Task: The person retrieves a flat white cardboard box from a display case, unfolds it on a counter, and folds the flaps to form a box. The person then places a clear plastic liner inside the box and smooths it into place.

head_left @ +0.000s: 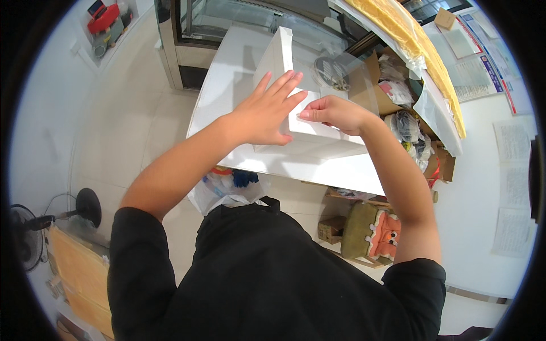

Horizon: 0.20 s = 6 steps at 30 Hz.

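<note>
A white box (327, 142) stands on the white table (227, 154), with a tall white panel (280, 52) rising upright at its left side. My left hand (264, 111) lies open against this panel, fingers spread toward the upper right and thumb near the box's front left corner. Close beside it, my right hand (336, 115) is closed in a pinch at the box's upper edge near that corner. What its thumb and forefinger hold, if anything, is too small to make out. The two hands hide part of where the panel and box meet.
Behind the box lies a coiled cable (331, 73). An open cardboard box (372, 85) with bagged items stands at the right. Below the table's front edge are a plastic bag (224, 192) and a green cushioned chair (358, 230). A black fan (88, 208) stands at the left.
</note>
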{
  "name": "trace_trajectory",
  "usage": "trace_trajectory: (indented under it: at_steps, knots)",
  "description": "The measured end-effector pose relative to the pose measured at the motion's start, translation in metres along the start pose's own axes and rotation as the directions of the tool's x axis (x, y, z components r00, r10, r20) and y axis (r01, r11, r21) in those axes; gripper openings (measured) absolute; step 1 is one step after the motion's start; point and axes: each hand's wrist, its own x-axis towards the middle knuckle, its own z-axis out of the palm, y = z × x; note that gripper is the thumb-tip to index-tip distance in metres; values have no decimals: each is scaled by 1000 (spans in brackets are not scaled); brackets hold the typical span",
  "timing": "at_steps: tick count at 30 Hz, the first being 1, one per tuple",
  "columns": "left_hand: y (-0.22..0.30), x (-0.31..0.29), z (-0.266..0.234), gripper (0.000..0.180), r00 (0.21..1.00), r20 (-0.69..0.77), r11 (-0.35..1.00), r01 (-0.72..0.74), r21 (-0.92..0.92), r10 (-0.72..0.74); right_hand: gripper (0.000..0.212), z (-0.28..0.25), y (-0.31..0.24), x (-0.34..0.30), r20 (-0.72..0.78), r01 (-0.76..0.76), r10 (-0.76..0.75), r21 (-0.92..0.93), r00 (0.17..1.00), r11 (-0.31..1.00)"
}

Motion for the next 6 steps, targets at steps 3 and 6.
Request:
trace_trajectory:
  at_steps: [3,6]
  knots:
    - [6,-6,6,107,988,-69,982,130,-136,-140,31,-4,0,-9,38,87,-84,-70,996,994]
    - [13,-6,19,107,972,-78,932,190,-309,-224,33,4,6,2,6,110,-110,-73,994,991]
